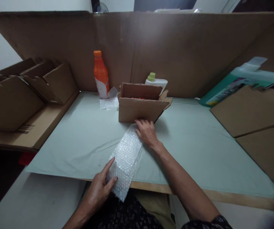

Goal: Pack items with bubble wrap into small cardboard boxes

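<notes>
Hands (98, 189) (146, 132) press bubble wrap (126, 156) flat, arms outstretched.

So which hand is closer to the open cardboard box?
Right. The right hand rests on the far end of the bubble wrap, just in front of the cardboard box. The left hand holds the wrap's near end at the table edge.

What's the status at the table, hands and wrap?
Left hand pinching bubble wrap near edge. Right hand flat on its far end. Open carton just beyond, touching the right fingertips.
</notes>
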Demonstrator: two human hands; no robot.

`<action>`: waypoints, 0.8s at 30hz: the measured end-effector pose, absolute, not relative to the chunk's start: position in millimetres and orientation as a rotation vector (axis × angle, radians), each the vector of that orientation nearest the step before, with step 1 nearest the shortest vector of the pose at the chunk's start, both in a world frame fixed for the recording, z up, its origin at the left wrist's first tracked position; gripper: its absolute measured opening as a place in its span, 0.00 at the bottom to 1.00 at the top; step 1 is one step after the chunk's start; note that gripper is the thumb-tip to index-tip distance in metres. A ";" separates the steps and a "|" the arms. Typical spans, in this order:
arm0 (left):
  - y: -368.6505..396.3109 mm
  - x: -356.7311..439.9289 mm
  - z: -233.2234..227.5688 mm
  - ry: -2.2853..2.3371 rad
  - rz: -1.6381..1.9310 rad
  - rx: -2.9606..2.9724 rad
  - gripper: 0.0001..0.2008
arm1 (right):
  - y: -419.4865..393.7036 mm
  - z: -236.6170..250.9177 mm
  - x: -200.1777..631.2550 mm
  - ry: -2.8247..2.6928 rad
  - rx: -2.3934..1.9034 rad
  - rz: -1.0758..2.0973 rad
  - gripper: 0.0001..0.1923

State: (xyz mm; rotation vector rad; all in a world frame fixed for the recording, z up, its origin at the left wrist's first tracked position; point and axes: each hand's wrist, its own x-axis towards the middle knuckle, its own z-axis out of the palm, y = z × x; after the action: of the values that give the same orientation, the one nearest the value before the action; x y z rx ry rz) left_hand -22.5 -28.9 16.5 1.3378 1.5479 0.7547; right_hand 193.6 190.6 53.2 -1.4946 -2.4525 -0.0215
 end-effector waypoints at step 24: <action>-47.4 -18.4 16.7 1.485 0.907 1.046 0.37 | 44.6 32.8 180.5 -2.690 -1.105 0.105 0.01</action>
State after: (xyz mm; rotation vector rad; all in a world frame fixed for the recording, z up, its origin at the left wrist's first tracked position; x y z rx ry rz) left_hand -18.4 -47.4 16.7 1.0457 1.4849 0.9074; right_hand 180.5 44.6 32.8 -1.1050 -2.6896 0.1052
